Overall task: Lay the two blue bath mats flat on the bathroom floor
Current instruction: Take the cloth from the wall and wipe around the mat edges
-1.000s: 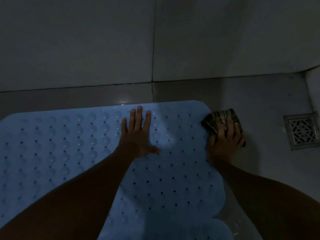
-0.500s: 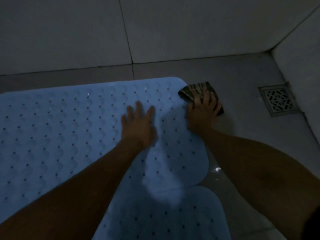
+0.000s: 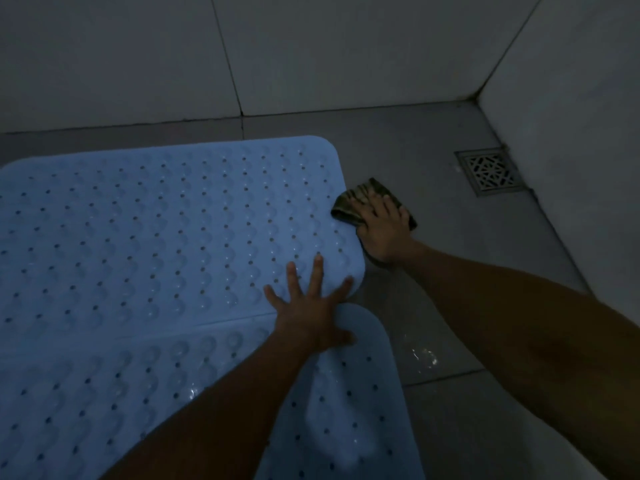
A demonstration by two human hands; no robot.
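Two light blue perforated bath mats lie flat on the grey tile floor. The far mat (image 3: 156,237) stretches from the left edge to the middle; the near mat (image 3: 104,403) lies just in front of it, their long edges meeting. My left hand (image 3: 311,313) presses flat with spread fingers across that seam, near the mats' right ends. Just beyond the far mat's right edge, my right hand (image 3: 382,226) presses down on a dark striped cloth (image 3: 353,199) lying on the floor.
A square metal floor drain (image 3: 490,171) sits at the right, close to the wall corner. Tiled walls (image 3: 311,53) rise behind and to the right. A small wet patch (image 3: 424,356) glistens on the tiles right of the near mat.
My left hand slid back toward me, from the far mat's surface to the seam between the mats. My view shifted, bringing the near mat into sight. The right hand stays on the cloth.
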